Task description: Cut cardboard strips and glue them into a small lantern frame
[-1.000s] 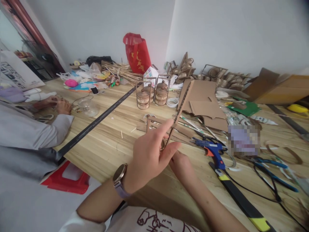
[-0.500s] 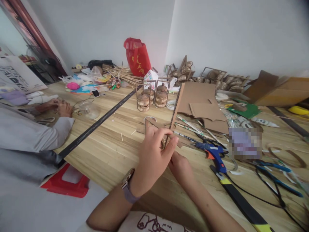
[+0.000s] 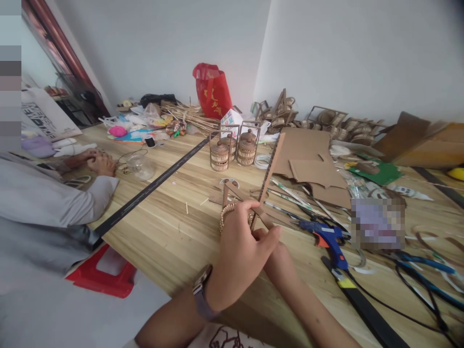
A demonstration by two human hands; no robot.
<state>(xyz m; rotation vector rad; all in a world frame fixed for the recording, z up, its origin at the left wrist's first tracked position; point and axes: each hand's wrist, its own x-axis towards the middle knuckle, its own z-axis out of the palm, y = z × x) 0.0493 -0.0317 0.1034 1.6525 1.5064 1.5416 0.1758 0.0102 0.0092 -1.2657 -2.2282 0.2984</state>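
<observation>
A small round woven bamboo basket (image 3: 227, 216) sits in front of me, partly covered by my left hand (image 3: 243, 251), whose fingers are curled over it. A flat brown strip (image 3: 264, 216) crosses above the basket and passes by the fingertips of that hand. My right hand (image 3: 277, 253) lies just behind and to the right, closed, with most of its fingers hidden by the left one; what it grips does not show. A tall narrow cardboard strip (image 3: 271, 166) with a ridged edge rises slanting beyond both hands.
Lidded woven baskets in frames (image 3: 219, 155) stand farther back. To the right lie a blue glue gun (image 3: 328, 234), a black-and-yellow handled tool (image 3: 362, 299), pliers (image 3: 427, 263) and cardboard sheets (image 3: 304, 150). Another person's hands (image 3: 101, 163) work at left near a clear jar (image 3: 142, 167).
My left hand has shifted slightly and its fingers have opened wider, so more of the woven basket and brown strip shows. The view has swung a little left.
</observation>
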